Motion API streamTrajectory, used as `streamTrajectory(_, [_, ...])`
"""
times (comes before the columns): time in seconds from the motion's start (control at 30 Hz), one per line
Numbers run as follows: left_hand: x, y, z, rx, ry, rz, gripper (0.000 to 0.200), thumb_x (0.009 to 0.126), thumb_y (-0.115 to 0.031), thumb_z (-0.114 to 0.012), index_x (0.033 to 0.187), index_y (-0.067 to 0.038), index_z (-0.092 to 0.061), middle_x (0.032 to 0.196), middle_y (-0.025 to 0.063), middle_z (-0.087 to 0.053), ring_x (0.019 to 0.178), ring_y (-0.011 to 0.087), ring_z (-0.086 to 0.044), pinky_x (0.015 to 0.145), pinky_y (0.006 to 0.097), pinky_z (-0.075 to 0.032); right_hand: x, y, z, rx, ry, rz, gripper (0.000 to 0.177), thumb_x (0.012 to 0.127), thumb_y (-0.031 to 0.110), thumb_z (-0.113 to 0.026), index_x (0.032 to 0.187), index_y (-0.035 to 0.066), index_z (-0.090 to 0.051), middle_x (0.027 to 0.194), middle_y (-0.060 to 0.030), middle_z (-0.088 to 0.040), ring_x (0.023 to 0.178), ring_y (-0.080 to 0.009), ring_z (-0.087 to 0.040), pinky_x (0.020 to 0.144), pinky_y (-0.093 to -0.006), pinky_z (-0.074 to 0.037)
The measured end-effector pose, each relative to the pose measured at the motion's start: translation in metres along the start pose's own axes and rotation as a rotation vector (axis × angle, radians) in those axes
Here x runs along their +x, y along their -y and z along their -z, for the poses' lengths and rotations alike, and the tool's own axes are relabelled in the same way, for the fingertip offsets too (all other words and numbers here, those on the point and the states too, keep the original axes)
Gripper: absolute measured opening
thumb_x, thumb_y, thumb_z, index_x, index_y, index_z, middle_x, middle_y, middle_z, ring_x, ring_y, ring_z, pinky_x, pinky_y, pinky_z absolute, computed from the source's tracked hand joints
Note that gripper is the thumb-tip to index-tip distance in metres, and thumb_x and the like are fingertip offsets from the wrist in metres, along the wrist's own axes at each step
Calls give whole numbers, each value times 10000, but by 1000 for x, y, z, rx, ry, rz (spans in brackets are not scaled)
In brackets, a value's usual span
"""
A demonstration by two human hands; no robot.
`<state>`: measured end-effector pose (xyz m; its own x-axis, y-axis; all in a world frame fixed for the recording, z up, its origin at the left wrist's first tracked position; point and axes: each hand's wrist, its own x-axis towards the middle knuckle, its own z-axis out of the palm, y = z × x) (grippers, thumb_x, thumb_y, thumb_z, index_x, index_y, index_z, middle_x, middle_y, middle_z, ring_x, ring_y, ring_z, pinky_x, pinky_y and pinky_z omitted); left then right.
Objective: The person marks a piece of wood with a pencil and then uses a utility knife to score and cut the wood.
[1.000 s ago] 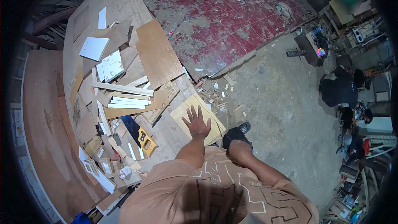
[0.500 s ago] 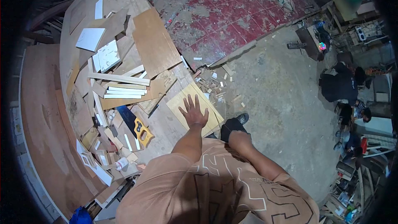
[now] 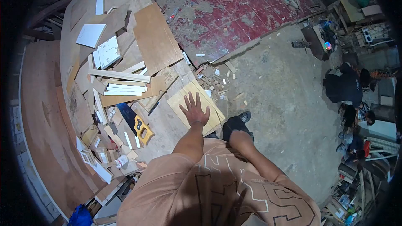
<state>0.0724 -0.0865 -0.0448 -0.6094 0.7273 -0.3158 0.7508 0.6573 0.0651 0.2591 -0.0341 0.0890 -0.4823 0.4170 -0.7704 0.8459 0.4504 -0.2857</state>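
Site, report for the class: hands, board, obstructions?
Left hand spread on pale board; right hand can't be made out. Board flat at table edge. Handsaw clear, to its left.

My left hand [image 3: 194,111] lies palm down on a pale board [image 3: 213,121] at the bench [image 3: 163,138] edge, fingers [image 3: 191,99] spread. My right arm [image 3: 261,161] reaches down near my dark shoe [image 3: 245,117], its fingers hard to make out. A yellow-handled saw [image 3: 138,123] lies left of the board, near white strips [image 3: 124,90]; wood scraps [image 3: 212,84] litter the floor [image 3: 276,92].
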Motion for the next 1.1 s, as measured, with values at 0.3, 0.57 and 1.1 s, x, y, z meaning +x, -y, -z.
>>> streamTrajectory(0.3, [0, -2, 2, 10, -12, 7, 861, 862, -563, -456, 1549, -188, -96, 1609, 128, -14, 1476, 352, 1, 1112, 667, 0, 99, 11, -42, 99, -106, -77, 261, 858, 138, -488, 919, -13, -691, 992, -233, -685, 935, -393, -675, 772, -468, -547])
streamTrajectory(0.57, [2, -1, -1, 14, 8, 7, 868, 861, -573, -450, 1550, -185, -90, 1607, 135, -8, 1476, 361, 20, 1110, 675, -3, -31, 6, 23, 36, -2, -117, 209, 808, 114, -558, 896, -24, -687, 952, -245, -682, 920, -398, -675, 773, -455, -548])
streamTrajectory(1.1, [-3, -1, 1, -6, -43, -98, 933, 809, -566, -533, 1541, -150, -133, 1601, 165, -33, 1470, 381, -14, 1070, 725, -15, -5, 3, 2, 62, -93, -69, 201, 746, 181, -669, 805, -1, -730, 878, -198, -712, 820, -329, -714, 692, -435, -567])
